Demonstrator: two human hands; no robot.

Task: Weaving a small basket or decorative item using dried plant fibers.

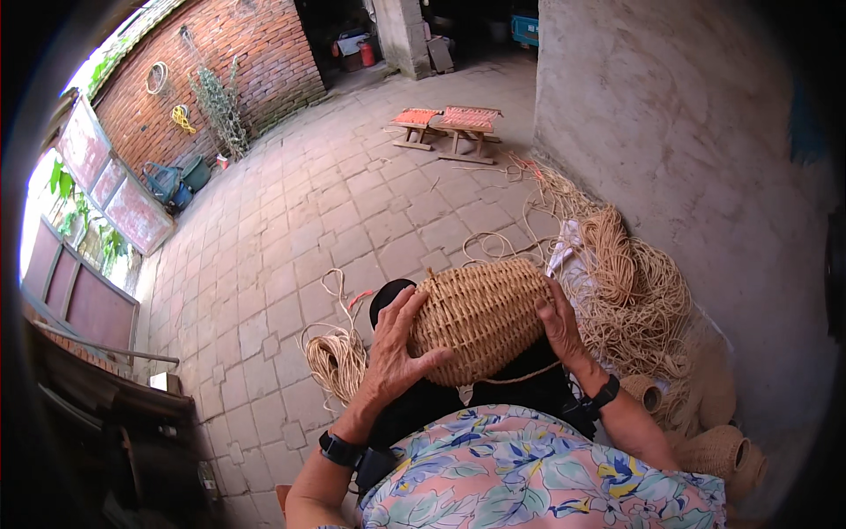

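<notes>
A tan basket [480, 322], woven from straw-coloured cord, lies on its side across my dark-trousered lap. My left hand [394, 346] grips its left end, with the thumb along the near side and the fingers toward the far edge. Against the right end presses my right hand [560, 324], its fingers partly hidden by the basket. One loose strand of cord [520, 379] trails from the basket's underside toward my right wrist. Just beyond my left hand, a coil of cord [335, 360] sits on the floor.
A large heap of tan cord [630, 282] lies along the plastered wall [679, 132] at right. Several finished woven vessels [712, 451] lie by my right elbow. Two low folding stools [467, 121] stand farther off on the paved floor [300, 220]. A brick wall [220, 53] rises far left.
</notes>
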